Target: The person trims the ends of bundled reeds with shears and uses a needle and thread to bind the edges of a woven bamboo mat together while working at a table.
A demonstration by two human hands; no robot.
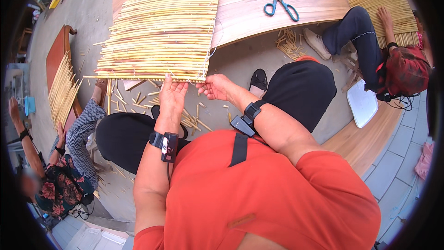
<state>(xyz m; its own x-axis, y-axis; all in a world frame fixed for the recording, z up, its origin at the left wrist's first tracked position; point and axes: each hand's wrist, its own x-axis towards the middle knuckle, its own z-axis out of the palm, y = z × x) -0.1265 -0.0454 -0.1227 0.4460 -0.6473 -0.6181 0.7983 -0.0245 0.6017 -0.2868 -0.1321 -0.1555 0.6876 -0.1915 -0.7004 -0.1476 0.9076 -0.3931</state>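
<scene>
A mat of yellow reed stalks [162,28], tied in rows with thin string, lies on the wooden tabletop [249,4] and juts over its near edge. My left hand [172,95] holds that near edge, thumb on top and fingers beneath. Close beside it, at the mat's near right corner, my right hand [217,87] has its fingers curled together in a pinch. What sits between those fingertips is too small to make out. Loose white string [212,52] trails along the mat's right side. Scissors with blue-green handles [281,5] rest open on the tabletop, right of the mat.
Cut stalk pieces [192,120] litter the floor below the mat, with another pile [289,45] under the table. At the right, a person handles a second mat [379,2]. Another person sits at the left by a stalk mat [62,90] on a reddish-brown bench [58,48].
</scene>
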